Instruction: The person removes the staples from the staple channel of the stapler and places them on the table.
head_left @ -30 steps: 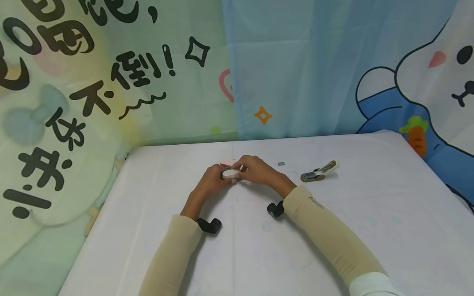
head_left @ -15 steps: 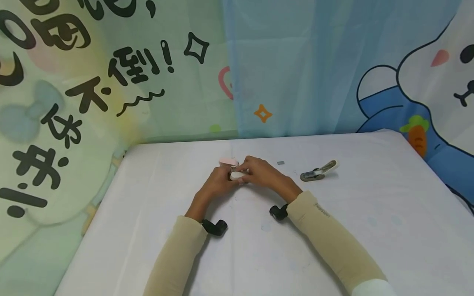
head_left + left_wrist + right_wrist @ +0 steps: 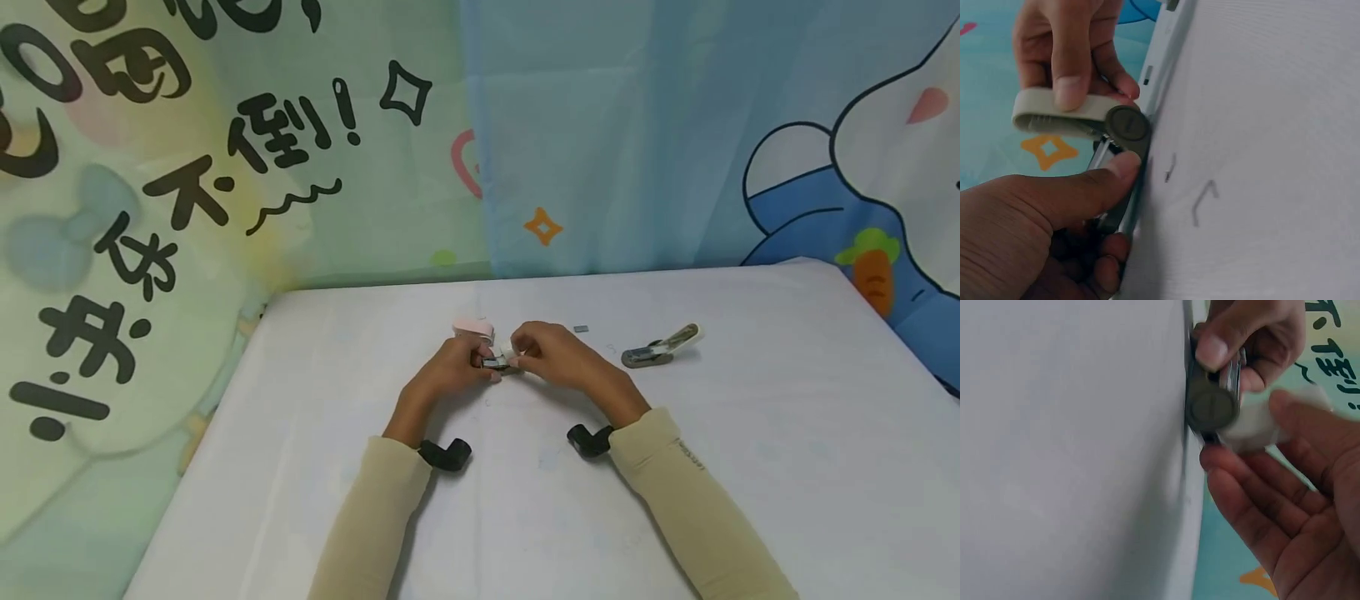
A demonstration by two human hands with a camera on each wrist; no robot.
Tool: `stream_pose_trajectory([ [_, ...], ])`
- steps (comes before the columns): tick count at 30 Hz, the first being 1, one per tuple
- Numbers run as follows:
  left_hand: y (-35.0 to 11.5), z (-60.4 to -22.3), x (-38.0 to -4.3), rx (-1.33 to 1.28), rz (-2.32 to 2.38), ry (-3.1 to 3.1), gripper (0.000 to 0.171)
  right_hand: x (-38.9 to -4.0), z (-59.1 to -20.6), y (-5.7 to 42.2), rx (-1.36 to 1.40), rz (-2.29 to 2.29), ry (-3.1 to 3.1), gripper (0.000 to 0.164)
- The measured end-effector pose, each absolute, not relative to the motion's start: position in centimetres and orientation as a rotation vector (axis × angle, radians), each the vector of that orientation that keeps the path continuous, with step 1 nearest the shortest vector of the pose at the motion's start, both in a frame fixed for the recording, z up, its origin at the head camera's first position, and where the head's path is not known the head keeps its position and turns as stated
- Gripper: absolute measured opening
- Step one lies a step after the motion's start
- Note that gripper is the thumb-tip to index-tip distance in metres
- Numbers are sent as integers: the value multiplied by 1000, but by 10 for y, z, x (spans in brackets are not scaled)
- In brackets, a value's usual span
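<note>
A small stapler [image 3: 495, 363] with a whitish top and a dark grey-green base is between both hands over the table. Its top is swung far back at the round hinge [image 3: 1127, 123], baring the metal staple channel [image 3: 1233, 378]. My left hand [image 3: 452, 367] grips the base, the thumb along its side and the fingers curled beneath. On the whitish top [image 3: 1035, 106], my right hand [image 3: 553, 357] pinches with thumb and fingers. Just behind the left hand lies a pink object [image 3: 474, 328], partly hidden, whose kind I cannot tell.
Another stapler [image 3: 660, 347], its top raised, lies to the right on the white-covered table [image 3: 540, 500]. A small grey strip [image 3: 581, 328], like a row of staples, lies behind the right hand. Printed cloth [image 3: 600, 150] hangs behind the table.
The stapler's whitish top has swung up and back toward the right hand, showing the metal channel. Both hands have shifted slightly right, and more of the pink object shows.
</note>
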State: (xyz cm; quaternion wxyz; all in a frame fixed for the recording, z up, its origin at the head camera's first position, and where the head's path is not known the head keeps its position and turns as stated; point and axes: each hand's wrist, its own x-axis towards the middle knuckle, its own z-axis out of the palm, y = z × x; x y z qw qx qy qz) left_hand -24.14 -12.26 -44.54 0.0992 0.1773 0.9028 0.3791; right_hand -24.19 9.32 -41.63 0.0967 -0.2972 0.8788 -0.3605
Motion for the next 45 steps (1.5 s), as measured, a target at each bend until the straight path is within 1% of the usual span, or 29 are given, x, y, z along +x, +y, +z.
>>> stream_pose_trajectory([
  [7, -117, -446, -241, 544, 1099, 2690, 19, -244, -416, 111, -842, -1133, 2537, 19],
  [17, -120, -449, -233, 476, 1173, 2725, 21, -250, -422, 121, -812, -1061, 2594, 15],
  [24, -117, -450, -229, 543, 1252, 2780, 17, -246, -408, 123, -832, -872, 2739, 22],
  [32, -116, -446, -230, 480, 1426, 2692, 19, -241, -396, 124, -852, -749, 2804, 38],
  [37, -117, -443, -230, 496, 1451, 2659, 19, -239, -392, 123, -865, -742, 2813, 38],
  [42, -117, -445, -231, 530, 1406, 2745, 16, -237, -390, 123, -741, -677, 2768, 39],
  [45, -117, -446, -229, 525, 1440, 2799, 17, -233, -388, 122, -702, -718, 2816, 39],
])
